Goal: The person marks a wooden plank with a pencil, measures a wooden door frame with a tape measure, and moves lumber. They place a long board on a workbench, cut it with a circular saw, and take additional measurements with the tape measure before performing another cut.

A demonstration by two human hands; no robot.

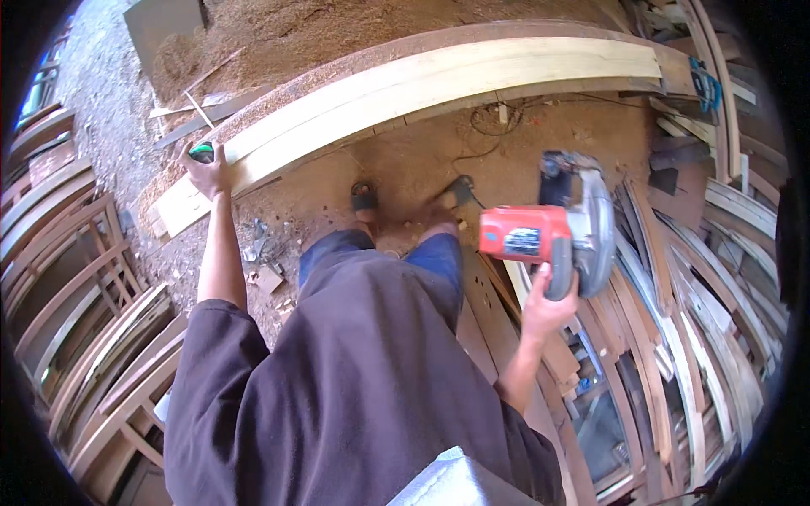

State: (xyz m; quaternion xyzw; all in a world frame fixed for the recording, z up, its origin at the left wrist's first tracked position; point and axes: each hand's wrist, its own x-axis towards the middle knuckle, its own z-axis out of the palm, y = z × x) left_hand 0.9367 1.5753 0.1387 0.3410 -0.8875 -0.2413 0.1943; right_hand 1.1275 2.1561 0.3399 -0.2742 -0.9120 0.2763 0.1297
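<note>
A long pale wooden board (439, 72) lies across the work surface ahead of me, on top of darker timber. At its left end my left hand (209, 175) is closed around a small green-and-black tape measure (202, 153). My right hand (550, 302) grips the handle of a red circular saw (527, 234) with a grey blade guard. I hold the saw up off to the right, apart from the board. A dark cord leads from the saw toward the ground.
Sawdust (371, 34) covers the area beyond the board. Stacked wooden frames (84, 253) stand at left, and many timber strips (641, 354) lie at right. A blue tool (705, 84) sits by the board's right end. A coiled cord (494, 121) lies on the ground near my sandalled feet.
</note>
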